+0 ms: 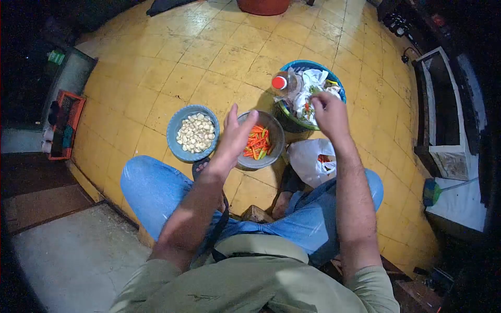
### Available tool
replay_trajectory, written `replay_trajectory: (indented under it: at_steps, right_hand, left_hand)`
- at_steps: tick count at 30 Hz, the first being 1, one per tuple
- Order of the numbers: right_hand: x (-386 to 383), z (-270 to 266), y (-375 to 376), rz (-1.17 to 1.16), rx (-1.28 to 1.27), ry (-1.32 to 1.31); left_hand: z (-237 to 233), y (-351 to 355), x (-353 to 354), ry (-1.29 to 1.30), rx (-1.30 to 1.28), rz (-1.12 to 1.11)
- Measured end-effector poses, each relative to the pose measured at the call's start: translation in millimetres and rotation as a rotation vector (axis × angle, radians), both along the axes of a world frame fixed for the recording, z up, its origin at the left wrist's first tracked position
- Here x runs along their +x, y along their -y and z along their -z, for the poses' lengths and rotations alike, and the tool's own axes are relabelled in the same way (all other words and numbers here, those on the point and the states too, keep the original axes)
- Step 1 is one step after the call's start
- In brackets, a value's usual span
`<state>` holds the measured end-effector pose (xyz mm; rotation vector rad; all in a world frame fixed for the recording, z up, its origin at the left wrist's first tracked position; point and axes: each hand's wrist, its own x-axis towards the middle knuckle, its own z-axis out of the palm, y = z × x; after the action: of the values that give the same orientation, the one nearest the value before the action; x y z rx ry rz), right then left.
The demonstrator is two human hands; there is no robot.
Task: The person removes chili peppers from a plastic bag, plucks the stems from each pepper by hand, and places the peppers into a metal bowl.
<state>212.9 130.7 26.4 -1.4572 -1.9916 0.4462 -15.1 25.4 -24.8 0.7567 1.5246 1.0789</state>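
Matt grey bowl [277, 134], perhaps metal

left hand [235, 136]: raised, open, palm turned toward the right side, holds nothing
left fingers [233, 112]: straight, slightly spread, pointing up and forward, thumb set apart
left forearm [195, 203]: bare, runs up and rightward from lower left, wrist about straight
right hand [330, 116]: back toward camera, reached farther forward than the left
right fingers [317, 101]: curled in, tips bunched together; can't tell if they pinch anything
right forearm [355, 198]: bare, stretched almost straight forward, wrist bent slightly down
hands: well apart, not touching
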Motion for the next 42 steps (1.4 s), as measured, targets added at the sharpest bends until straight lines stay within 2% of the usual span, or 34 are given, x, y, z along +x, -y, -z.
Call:
replay_trajectory:
  at_steps: [2,4,6,7,9,10,12,13,15,17,20,22,23,26,27,28,30,33,34,36,37,42]
  right_hand:
    - [-13,3,9,-0.145,-0.299,0.167]
    - [-27,26,22,-0.313,-0.467,0.274]
    - [-45,70,35,-0.43,-0.663,0.5]
    - [-50,102,41,-0.465,-0.685,0.562]
    - [-58,153,48,-0.505,-0.707,0.627]
    - [-61,170,48,-0.447,-0.732,0.569]
    - [-70,216,51,-0.406,-0.767,0.513]
    - [-71,246,53,-0.288,-0.766,0.469]
    - [-80,262,51,-0.096,-0.761,0.404]
    - [-95,268,55,-0.038,-0.814,0.463]
    - [-105,261,62,0.075,-0.864,0.482]
    - [-104,255,56,-0.123,-0.808,0.628]
    - [-96,268,56,-0.071,-0.699,0.611]
    - [-74,251,37,-0.159,-0.81,0.577]
    - [-58,248,30,-0.274,-0.842,0.479]
    - [-55,233,27,-0.267,-0.844,0.478]
    - [-50,169,17,-0.41,-0.815,0.407]
    - [-45,109,8,-0.204,-0.969,0.03]
    - [-40,103,10,-0.197,-0.956,0.029]
    - [-37,93,13,-0.239,-1.041,-0.201]
    - [-40,77,20,-0.175,-1.124,-0.337]
    - [-40,20,40,-0.301,-1.052,-0.521]
  left_hand:
    - [-28,-2,-15,-0.031,0.089,-0.029]
    - [-64,-5,-39,-0.027,0.141,-0.045]
    - [-95,-9,-66,-0.164,0.252,0.219]
    - [-103,-12,-76,-0.163,0.248,0.211]
    - [-108,-18,-91,-0.628,0.277,0.41]
    - [-103,-20,-95,-0.626,0.272,0.402]
    - [-88,-21,-99,-0.915,0.231,0.52]
    - [-83,-19,-98,-1.1,0.151,0.591]
    - [-86,-17,-99,-1.049,0.138,0.614]
    - [-83,-10,-103,-0.944,0.18,0.605]
    - [-82,-11,-110,-0.992,0.206,0.526]
    - [-79,-12,-112,-0.997,0.186,0.535]
    - [-78,-13,-112,-1.004,0.177,0.546]
    - [-77,-19,-106,-0.99,0.118,0.596]
    - [-76,-20,-105,-0.987,0.12,0.6]
    - [-74,-22,-104,-0.982,0.1,0.621]
    - [-76,-24,-101,-0.979,0.094,0.646]
    - [-86,-26,-94,-0.987,0.045,0.705]
    - [-90,-27,-91,-0.977,0.026,0.738]
    - [-96,-22,-87,-0.98,0.01,0.767]
    - [-97,-15,-85,-0.943,0.06,0.775]
    - [-82,14,-55,-0.874,0.285,0.732]
